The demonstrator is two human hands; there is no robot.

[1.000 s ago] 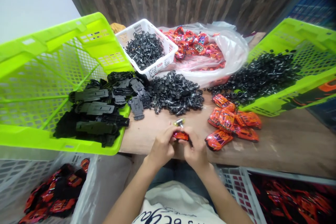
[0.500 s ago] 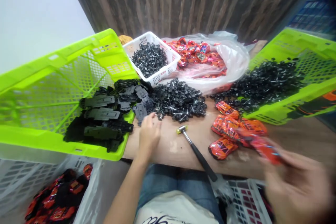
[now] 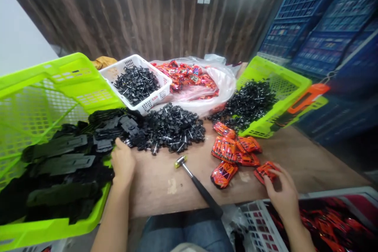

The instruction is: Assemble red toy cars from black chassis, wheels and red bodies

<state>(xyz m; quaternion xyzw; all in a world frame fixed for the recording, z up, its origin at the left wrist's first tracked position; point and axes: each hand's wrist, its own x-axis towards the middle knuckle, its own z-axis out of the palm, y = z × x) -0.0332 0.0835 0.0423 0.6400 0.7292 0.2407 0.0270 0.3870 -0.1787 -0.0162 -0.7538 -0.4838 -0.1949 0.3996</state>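
Observation:
My left hand [image 3: 122, 162] lies at the edge of the pile of black chassis pieces [image 3: 67, 161]. Its fingers curl down onto one of them. My right hand [image 3: 281, 192] rests at the table's front edge on the right, its fingertips closed on an orange car shell [image 3: 265, 169]. Several more orange car shells [image 3: 233, 149] lie in a loose group just left of that hand. A small hammer [image 3: 196, 181] with a black handle and a yellow-tipped head lies on the wooden table [image 3: 165, 189] between my hands.
The chassis pieces spill from a tilted lime-green crate [image 3: 47, 82] on the left. Behind are a heap of black wheels [image 3: 173, 126], a white basket [image 3: 162, 93] of wheels, a plastic bag [image 3: 226, 82] of orange shells and another green crate [image 3: 288, 82]. Blue crates [image 3: 321, 27] are stacked at the right.
My right hand has come back to the table edge and closed on an orange shell. My left hand has shifted left from the wheels to the chassis pile. The view has swung right.

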